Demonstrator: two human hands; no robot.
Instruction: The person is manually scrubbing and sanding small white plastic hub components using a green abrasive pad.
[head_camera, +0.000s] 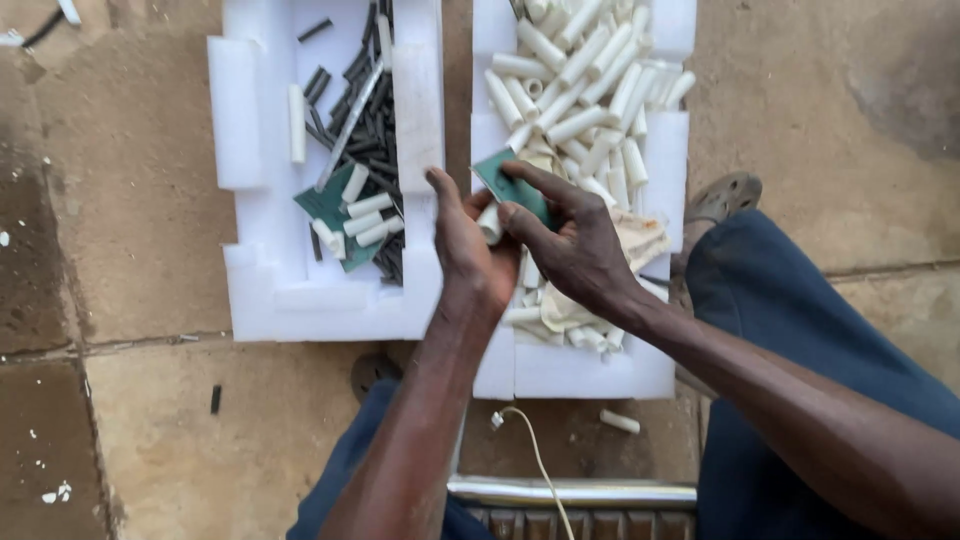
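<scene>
A: Centre of view: the left hand (468, 255) and the right hand (572, 245) meet above the inner edges of two foam trays. What does each one grasp?

B: The right hand pinches a small green card (510, 185) between thumb and forefinger. The left hand is closed on a short white tube (490, 224), pressed against the card's lower edge. Most of the tube is hidden behind the fingers, and the left palm faces away, so the grip itself cannot be made out.

A: And the trays?

B: At 10 o'clock from the hands, the left foam tray (250, 290) holds black tubes (365, 120), a few white ones and a second green card (330, 210). At 1 o'clock, the right foam tray (590, 375) is heaped with white tubes (580, 70). Both trays are cut off by the top edge of the view. Pale scraps (640, 235) lie under the right hand; what they are is unclear.

A: Lower field?

B: Trays rest on a stone floor (150, 200). One loose white tube (620, 421) lies at 5 o'clock, a black piece (215, 399) at 8 o'clock. A white cord (535, 460) runs to a metal bar (570, 492) at 6 o'clock, its far end out of frame. A sandal (722, 197) shows at 3 o'clock, partly covered by the blue trouser leg (800, 330).
</scene>
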